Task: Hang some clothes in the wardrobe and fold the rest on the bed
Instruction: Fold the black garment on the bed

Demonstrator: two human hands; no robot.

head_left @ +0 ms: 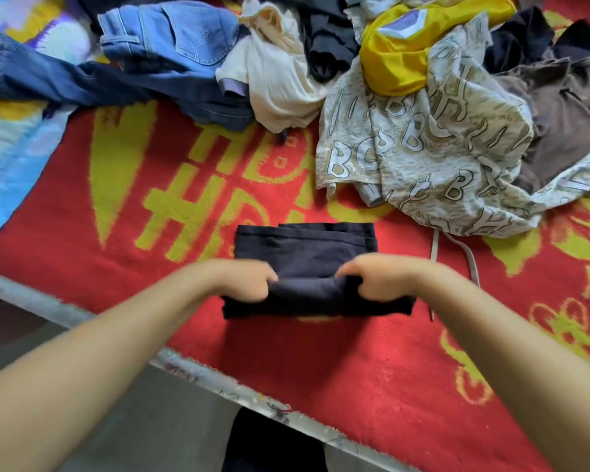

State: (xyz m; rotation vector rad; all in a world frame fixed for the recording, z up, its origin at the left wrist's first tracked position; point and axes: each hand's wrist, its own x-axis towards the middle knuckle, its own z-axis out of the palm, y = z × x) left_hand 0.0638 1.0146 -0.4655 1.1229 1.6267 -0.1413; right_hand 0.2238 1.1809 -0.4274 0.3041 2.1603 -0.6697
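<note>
Two hands worked one dark folded garment point(305, 267) near the middle of the bed. The left hand point(249, 279) gripped the near fold at its left end, fingers curled into the cloth; the right hand point(377, 279) did the same at the right end, fingers bunched and pinching the fabric. Both were blurred, so single fingers could not be told apart. The garment lay flat on a red and yellow blanket point(355, 369), its far edge square toward twelve o'clock and its near fold lifted slightly in the two grips.

From ten to two o'clock of it sprawled one loose pile of unfolded clothes. Counted from the left: one pair of dark blue trousers point(48, 76), one pair of light blue jeans point(171, 32), one cream top point(273, 80), one black piece point(327, 39), one yellow shiny garment point(399, 59), one pale shirt printed with letters point(433, 148), and one brown garment point(566, 110). One white drawstring point(470, 260) trailed at three o'clock, just beside the right hand. One blue patterned sheet point(11, 137) showed at nine o'clock. Along the near side ran the bed's pale edge point(198, 369).
</note>
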